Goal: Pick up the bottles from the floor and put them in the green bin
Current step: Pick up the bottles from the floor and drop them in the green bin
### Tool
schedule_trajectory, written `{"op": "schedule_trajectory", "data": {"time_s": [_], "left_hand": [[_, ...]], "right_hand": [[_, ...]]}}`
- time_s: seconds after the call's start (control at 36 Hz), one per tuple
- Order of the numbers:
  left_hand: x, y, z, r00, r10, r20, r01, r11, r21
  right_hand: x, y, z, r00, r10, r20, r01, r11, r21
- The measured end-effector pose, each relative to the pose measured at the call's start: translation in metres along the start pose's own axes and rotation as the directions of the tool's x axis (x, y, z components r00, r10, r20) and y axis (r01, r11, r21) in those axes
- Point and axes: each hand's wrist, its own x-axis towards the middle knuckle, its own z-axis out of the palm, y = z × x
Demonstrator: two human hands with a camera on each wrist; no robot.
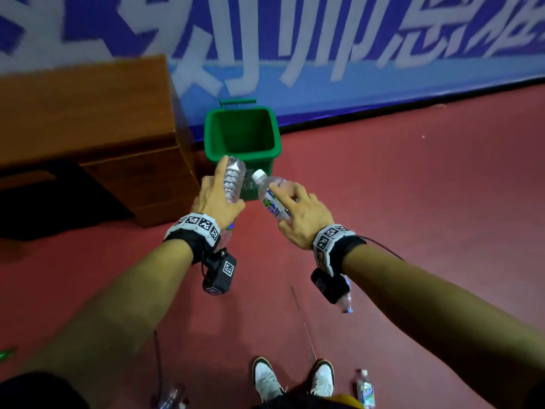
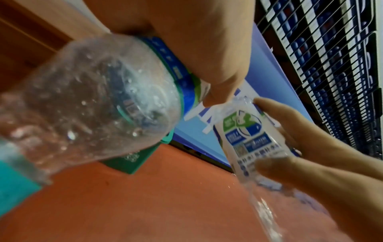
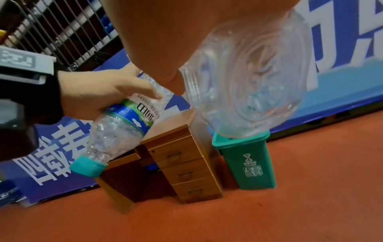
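The green bin [image 1: 274, 143] stands open on the red floor, against the blue wall and just ahead of both hands. My left hand [image 1: 218, 199] grips a clear ribbed bottle [image 1: 234, 180] with its base toward the bin and its teal cap [image 3: 88, 165] toward my wrist. My right hand [image 1: 298, 214] grips a bottle with a green and blue label [image 1: 269, 196], its white cap pointing at the bin. Both bottles hover close together in front of the bin's near rim. The left wrist view shows the same two bottles, the ribbed one [image 2: 93, 106] and the labelled one [image 2: 246, 135].
A wooden desk with drawers [image 1: 88, 128] stands right beside the bin on its left. More bottles lie on the floor: one by my right shoe [image 1: 365, 391], one under my right wrist [image 1: 346, 299], one at lower left [image 1: 169, 397], and a green one [image 1: 6, 354] at the left edge.
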Motion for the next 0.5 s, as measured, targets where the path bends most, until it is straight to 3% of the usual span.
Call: {"op": "schedule_trajectory", "data": {"time_s": [0.17, 0.28, 0.5], "left_hand": [[-0.008, -0.012, -0.044, 0.998, 0.000, -0.057, 0.006, 0.994, 0.107], [-0.008, -0.017, -0.059, 0.998, -0.020, -0.058, 0.025, 0.996, 0.086], [0.028, -0.015, -0.064, 1.000, 0.005, -0.010, -0.004, 0.992, 0.125]], "right_hand": [[0.017, -0.015, -0.038, 0.999, -0.009, -0.040, 0.008, 1.000, -0.026], [0.032, -0.022, -0.057, 0.999, -0.004, -0.047, 0.005, 1.000, 0.009], [0.066, -0.022, -0.051, 1.000, -0.007, -0.024, 0.009, 0.997, 0.081]]}}
